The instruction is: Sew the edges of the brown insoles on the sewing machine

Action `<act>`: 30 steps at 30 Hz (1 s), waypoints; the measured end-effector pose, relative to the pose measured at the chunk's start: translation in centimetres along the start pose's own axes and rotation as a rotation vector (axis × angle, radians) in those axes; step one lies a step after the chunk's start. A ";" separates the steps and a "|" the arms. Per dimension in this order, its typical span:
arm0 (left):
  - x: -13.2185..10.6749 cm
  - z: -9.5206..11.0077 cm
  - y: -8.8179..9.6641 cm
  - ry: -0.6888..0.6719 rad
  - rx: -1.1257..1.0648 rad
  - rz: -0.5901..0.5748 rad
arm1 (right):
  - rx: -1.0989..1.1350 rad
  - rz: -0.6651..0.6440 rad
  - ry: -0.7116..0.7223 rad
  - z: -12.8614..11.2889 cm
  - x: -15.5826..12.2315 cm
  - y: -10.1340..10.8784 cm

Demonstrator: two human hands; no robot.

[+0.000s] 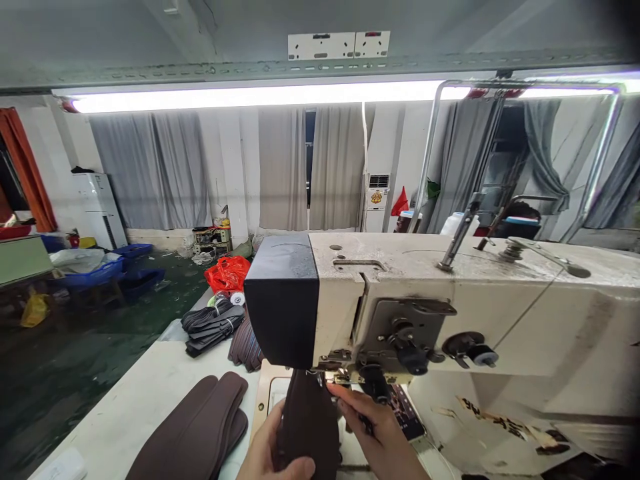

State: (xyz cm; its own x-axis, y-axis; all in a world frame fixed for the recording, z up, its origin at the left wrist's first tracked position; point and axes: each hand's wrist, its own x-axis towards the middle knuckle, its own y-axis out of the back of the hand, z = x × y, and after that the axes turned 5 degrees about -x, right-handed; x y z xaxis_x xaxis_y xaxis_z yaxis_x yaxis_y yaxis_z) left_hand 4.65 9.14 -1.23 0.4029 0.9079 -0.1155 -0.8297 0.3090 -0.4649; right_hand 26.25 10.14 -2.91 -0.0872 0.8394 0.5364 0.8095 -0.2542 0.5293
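Observation:
A dark brown padded fabric piece [310,427] stands up under the head of a sewing machine [340,313], its top close to the needle area. My left hand [273,447] grips it low down, thumb in front and fingers at its left side. My right hand [373,427] is closed at the right edge of the same piece, its index finger reaching in beside the presser foot. Something small and dark shows under the right hand's fingers; I cannot make out what it is. Left of my hands, several similar brown padded pieces [193,427] lie stacked.
Bundles of dark strips [213,327] and a red plastic bag [227,273] lie farther back on the white table [115,413]. The machine arm fills the right side. A metal thread stand [433,147] rises behind it. Blue bins [100,270] stand beyond the table.

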 end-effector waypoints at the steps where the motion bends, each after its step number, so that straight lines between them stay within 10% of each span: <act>1: 0.3 0.4 0.1 0.004 -0.001 -0.016 | -0.005 0.003 0.015 0.0 0.0 0.0; 9: 2.3 3.2 -0.1 0.001 -0.013 0.009 | 0.029 0.063 -0.047 0.4 -0.3 -0.7; 21: 4.8 -0.1 -1.7 -0.072 -0.077 0.242 | 0.148 0.054 -0.083 0.2 -0.3 -0.8; 30: 5.5 2.4 -3.3 -0.152 -0.035 0.241 | 0.058 0.009 -0.029 0.1 -0.1 -0.5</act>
State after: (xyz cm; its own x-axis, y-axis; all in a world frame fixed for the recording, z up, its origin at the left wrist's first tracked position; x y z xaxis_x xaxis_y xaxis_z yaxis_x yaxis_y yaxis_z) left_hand 8.68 13.79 1.72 0.1312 0.9868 -0.0944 -0.8795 0.0719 -0.4705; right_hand 25.86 10.23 -3.27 -0.0636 0.8508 0.5217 0.8428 -0.2342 0.4847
